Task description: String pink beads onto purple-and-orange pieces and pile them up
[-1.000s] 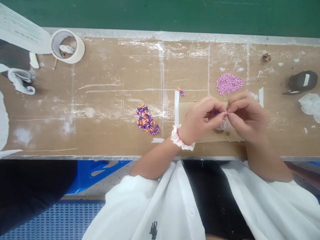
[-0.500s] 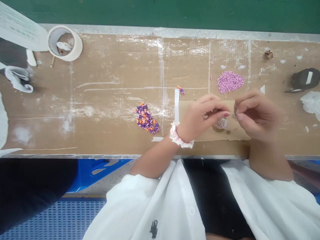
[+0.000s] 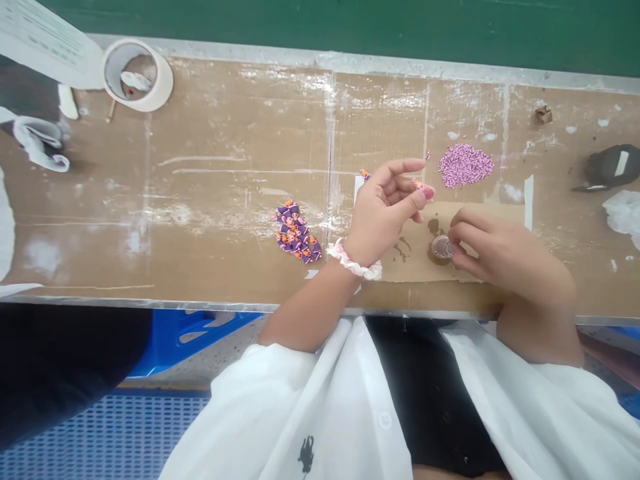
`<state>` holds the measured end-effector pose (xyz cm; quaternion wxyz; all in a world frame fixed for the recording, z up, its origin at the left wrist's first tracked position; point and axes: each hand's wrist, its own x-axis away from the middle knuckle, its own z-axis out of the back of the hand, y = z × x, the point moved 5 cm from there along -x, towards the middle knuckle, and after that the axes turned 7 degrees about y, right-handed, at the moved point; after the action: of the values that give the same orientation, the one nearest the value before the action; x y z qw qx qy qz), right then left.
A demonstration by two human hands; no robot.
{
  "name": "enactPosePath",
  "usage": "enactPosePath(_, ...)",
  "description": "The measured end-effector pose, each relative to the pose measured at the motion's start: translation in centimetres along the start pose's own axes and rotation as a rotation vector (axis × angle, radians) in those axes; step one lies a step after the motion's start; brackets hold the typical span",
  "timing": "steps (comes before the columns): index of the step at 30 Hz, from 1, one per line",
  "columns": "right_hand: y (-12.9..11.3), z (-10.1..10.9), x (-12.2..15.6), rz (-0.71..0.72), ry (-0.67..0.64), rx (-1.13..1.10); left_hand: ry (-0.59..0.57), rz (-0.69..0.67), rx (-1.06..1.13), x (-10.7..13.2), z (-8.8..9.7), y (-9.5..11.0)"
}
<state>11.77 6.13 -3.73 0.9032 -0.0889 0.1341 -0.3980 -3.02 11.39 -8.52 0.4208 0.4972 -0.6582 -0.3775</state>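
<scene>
My left hand (image 3: 387, 207), a frilly white band at its wrist, pinches a small figurine between thumb and fingers, its orange top (image 3: 417, 183) showing by the thumb tip. Bent fingers of my right hand (image 3: 493, 250) meet the right side of a small clear cup (image 3: 441, 247); what they pinch is hidden. The cup stands on a brown cardboard sheet (image 3: 400, 272) with dark wet spots. Left of my hands lies a pile of purple and orange figurines (image 3: 299, 233). A single figurine (image 3: 365, 174) lies behind my left hand. Farther back is a heap of tiny pink-purple pieces (image 3: 465, 166).
A tape roll (image 3: 164, 80) and a printed sheet (image 3: 55, 47) are at the back left, with a curled white strip (image 3: 37, 143) nearer. To the right lie a dark object (image 3: 613, 167), crumpled clear plastic (image 3: 625, 213) and a brown scrap (image 3: 543, 115). A blue stool (image 3: 200, 337) stands below.
My right hand has moved down and away from my left hand to the cup. My left hand has lifted back slightly and turned, showing the figurine in its pinch. The view has shifted slightly.
</scene>
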Motion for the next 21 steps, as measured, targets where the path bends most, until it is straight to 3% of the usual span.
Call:
enactPosePath(6,0.2,0.6,0.1,-0.027,0.026,-0.068,-0.032,0.129,0.076,0.2,-0.5,-0.7)
enactPosePath(8,0.2,1.1,0.1,-0.052,0.115,-0.149,-0.065,0.190,0.124,0.5,-0.8,-0.9)
enactPosePath(11,0.3,2.2,0.3,-0.125,0.365,-0.264,-0.150,0.331,0.234,0.9,-1.4,-1.4)
enactPosePath(14,-0.1,2.7,0.4,-0.148,0.577,-0.235,-0.237,0.470,0.324,1.4,-2.1,-1.9)
enactPosePath(21,-1.3,2.2,-0.1,-0.034,0.639,-0.074,-0.321,0.590,0.406,2.1,-2.9,-2.1)
